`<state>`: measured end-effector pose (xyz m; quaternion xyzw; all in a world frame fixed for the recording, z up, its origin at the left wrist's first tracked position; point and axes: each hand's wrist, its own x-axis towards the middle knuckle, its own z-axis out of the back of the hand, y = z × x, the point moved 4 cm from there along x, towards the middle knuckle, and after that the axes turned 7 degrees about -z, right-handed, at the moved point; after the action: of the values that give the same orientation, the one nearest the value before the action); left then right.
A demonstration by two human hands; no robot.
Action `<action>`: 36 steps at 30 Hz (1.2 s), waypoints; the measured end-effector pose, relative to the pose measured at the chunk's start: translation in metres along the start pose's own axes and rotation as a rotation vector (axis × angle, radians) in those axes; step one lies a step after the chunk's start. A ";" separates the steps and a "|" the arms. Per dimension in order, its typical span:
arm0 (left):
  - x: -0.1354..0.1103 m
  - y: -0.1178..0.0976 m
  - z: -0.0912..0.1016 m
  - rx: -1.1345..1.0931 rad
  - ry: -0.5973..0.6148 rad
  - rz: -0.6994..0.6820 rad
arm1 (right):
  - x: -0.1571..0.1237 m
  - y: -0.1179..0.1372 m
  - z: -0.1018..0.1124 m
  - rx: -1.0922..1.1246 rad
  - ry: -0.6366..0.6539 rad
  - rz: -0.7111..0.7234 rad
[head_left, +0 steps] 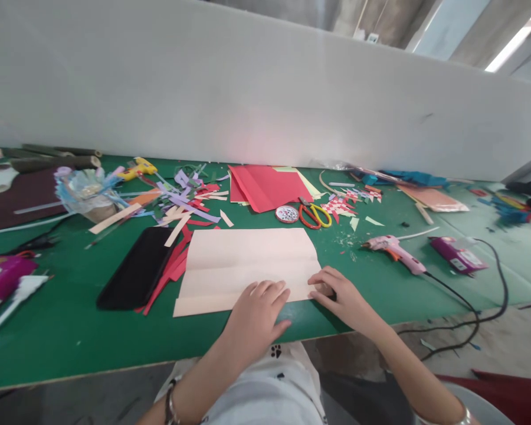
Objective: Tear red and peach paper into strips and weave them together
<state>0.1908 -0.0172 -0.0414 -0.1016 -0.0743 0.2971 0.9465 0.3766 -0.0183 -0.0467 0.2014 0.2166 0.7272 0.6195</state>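
A pale cream sheet of paper [234, 254] lies in front of me on the green table, with a crease across it and a narrow strip folded along its near edge. My left hand [254, 319] rests on that near edge, fingers stretched out over the paper and thumb apart. At the sheet's right edge, my right hand [343, 298] has its fingers and thumb curled round the near corner. Part of the corner is hidden under these fingers.
A black phone [135, 268] and red paper strips [172, 265] lie left of the sheet. Beyond it are scissors [312, 213], a round patterned disc [287, 214] and red paper [269, 186]. A pink glue gun [396, 251] with a black cord lies right.
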 end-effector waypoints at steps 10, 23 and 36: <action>-0.007 -0.011 -0.019 0.009 0.049 0.013 | 0.004 -0.005 -0.011 -0.168 -0.093 -0.006; -0.007 -0.011 -0.023 0.021 0.055 0.031 | 0.004 -0.005 -0.017 -0.313 -0.117 -0.053; -0.019 -0.001 -0.021 0.002 0.065 0.027 | 0.004 -0.003 -0.017 -0.359 -0.114 -0.084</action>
<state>0.1803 -0.0319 -0.0629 -0.1111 -0.0418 0.3065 0.9445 0.3693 -0.0152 -0.0625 0.1195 0.0562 0.7152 0.6864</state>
